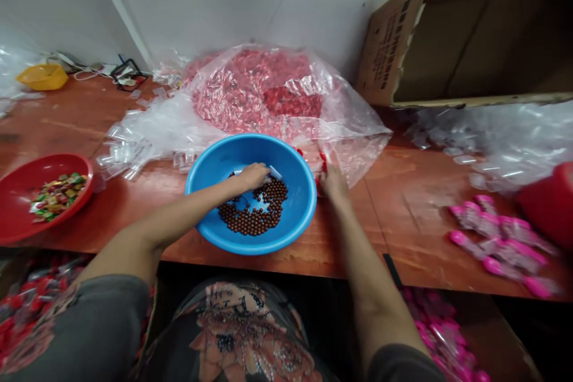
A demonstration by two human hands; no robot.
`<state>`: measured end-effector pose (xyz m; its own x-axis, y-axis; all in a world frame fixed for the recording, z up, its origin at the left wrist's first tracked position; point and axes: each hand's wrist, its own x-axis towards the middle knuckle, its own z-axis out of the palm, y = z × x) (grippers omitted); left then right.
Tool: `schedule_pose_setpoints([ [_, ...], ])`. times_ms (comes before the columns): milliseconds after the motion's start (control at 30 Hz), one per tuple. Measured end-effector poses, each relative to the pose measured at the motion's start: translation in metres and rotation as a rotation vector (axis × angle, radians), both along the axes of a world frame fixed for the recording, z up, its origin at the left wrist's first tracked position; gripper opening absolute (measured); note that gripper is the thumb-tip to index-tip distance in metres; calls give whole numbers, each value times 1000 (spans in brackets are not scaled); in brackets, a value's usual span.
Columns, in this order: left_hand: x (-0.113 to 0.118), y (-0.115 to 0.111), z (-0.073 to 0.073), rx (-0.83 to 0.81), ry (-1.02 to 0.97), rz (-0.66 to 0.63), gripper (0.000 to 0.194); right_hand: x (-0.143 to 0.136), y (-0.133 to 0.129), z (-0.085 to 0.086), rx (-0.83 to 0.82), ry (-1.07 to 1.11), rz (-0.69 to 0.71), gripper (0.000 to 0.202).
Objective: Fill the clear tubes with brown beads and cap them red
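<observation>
My left hand is inside the blue bowl, above round brown beads. Its fingers are closed around a small clear plastic tube, which sticks out past the fingertips. To the right of the bowl, my right hand is at the mouth of a clear plastic bag. Small red plastic pieces lie against its fingertips. Blur hides whether those fingers grip one. Behind the bowl, the bag holds a large heap of red pieces.
On the left stands a red bowl of wrapped sweets. Loose clear tubes spread behind it. Pink-capped tubes lie at the right, near a red container. A cardboard box stands at the back right.
</observation>
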<state>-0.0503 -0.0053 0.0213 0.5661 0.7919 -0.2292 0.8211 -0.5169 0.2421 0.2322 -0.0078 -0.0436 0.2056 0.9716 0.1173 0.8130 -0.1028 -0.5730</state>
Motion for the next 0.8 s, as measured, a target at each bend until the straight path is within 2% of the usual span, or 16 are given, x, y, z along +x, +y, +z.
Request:
schedule_pose_setpoints([
  [100,4,5,-12,-42,0,15,41,7,4,-3,-60,-103,-35,41],
  [233,-7,8,-14,-130,6,9,52,5,2,-4,-113,-192,-72,42],
  [333,-28,7,-8,-224,38,2,55,1,-3,-4,-127,-272,-69,40],
  [400,-48,6,-2,-268,74,11,57,0,-6,-4,-92,-325,-56,47],
  [467,-67,4,4,-313,101,36,58,1,-7,-5,-49,-367,-33,54],
  [567,-87,2,9,-418,81,86,59,2,-3,-4,-64,-380,-10,53],
  [667,-84,0,6,-491,11,101,59,1,1,0,-114,-331,-16,48],
  [800,-46,-4,-5,-523,-60,60,59,-1,-1,3,-121,-269,-33,45],
])
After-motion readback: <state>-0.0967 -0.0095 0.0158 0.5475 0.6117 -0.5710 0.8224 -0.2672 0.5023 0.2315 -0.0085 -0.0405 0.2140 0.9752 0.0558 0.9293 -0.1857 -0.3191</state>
